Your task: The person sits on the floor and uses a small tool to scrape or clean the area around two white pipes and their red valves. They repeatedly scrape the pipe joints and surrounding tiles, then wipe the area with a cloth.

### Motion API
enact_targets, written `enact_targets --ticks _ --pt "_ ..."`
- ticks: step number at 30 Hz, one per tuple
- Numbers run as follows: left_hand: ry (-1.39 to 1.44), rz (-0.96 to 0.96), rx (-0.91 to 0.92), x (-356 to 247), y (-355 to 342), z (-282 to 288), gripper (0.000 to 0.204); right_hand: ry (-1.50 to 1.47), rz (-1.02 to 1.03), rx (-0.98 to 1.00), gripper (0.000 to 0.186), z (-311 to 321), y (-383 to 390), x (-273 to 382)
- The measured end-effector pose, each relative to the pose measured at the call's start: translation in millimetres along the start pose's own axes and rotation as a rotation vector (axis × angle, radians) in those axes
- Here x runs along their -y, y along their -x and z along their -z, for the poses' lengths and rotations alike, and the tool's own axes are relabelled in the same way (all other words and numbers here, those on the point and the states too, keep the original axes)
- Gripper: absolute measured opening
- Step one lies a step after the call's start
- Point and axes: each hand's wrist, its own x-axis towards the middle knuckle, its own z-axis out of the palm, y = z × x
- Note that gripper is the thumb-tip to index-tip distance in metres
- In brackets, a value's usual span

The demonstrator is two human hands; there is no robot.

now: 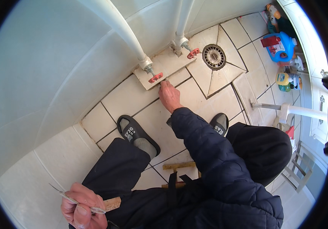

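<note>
My right hand (169, 94) reaches to the front edge of a low tiled ledge (144, 79), just below a red valve handle (156, 77) on a white pipe (131, 40). Its fingers are bent together; whatever they might grip is too small to tell. A second red valve handle (193, 53) is farther right on another white pipe. Low at the left, my left hand (81, 208) is closed on a thin pale item (72, 199) with a narrow, wire-like tip and on a small wooden piece (112, 203).
A round floor drain (213, 57) lies right of the valves. Bottles and containers (279, 47) line the right wall beside a white horizontal pipe (303, 111). My slippered feet (135, 135) are on the tiles, with a low wooden stool (175, 166) beneath me and a tiled wall (38, 76) at left.
</note>
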Motion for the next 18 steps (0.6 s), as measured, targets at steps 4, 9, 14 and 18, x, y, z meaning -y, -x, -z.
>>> enact_targets --ticks 4,9,14,18 --pt "-0.025 -0.001 -0.016 0.0 0.0 0.3 0.023 0.03 -0.141 0.291 0.011 -0.3 -1.1 3.8" --pt "-0.01 0.007 -0.017 1.2 2.7 1.6 0.022 -0.186 -0.273 0.16 0.015 2.4 3.0 9.1" --pt "-0.028 0.008 -0.013 1.3 1.2 1.8 0.021 -0.155 -0.275 0.279 0.021 -7.1 1.4 16.1" --pt "-0.028 0.037 -0.044 0.1 3.0 3.7 0.021 -0.14 -0.189 0.177 0.023 -6.3 12.5 16.5"
